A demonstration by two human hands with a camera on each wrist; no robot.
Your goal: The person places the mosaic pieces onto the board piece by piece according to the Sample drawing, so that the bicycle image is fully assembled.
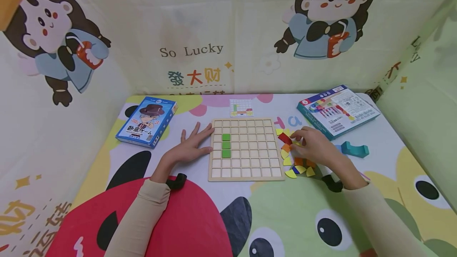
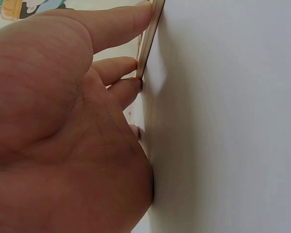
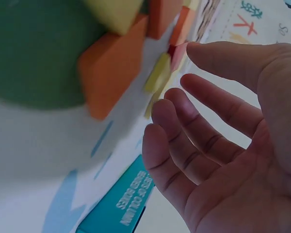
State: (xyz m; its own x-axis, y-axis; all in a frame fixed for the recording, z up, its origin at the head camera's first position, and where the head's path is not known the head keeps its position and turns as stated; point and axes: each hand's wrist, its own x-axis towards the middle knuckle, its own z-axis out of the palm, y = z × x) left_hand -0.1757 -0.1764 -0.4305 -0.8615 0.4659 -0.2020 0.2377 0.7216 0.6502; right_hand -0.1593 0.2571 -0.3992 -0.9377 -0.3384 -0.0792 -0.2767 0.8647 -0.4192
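Wooden grid board [image 1: 246, 153] sits centre in the head view, below "So Lucky" lettering [image 1: 191, 50]. Left wrist view: left hand [image 2: 72, 116] straight-fingered, touching it. Right wrist view: right hand [image 3: 247, 162] loosely curved, empty; "COLUMN" box [image 3: 119, 201] lower left.

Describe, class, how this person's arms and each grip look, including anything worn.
The left sleeve and right sleeve are plain beige. The left wrist device and right wrist device are black and rounded. The left grip and right grip are bare; no gloves or rings show.
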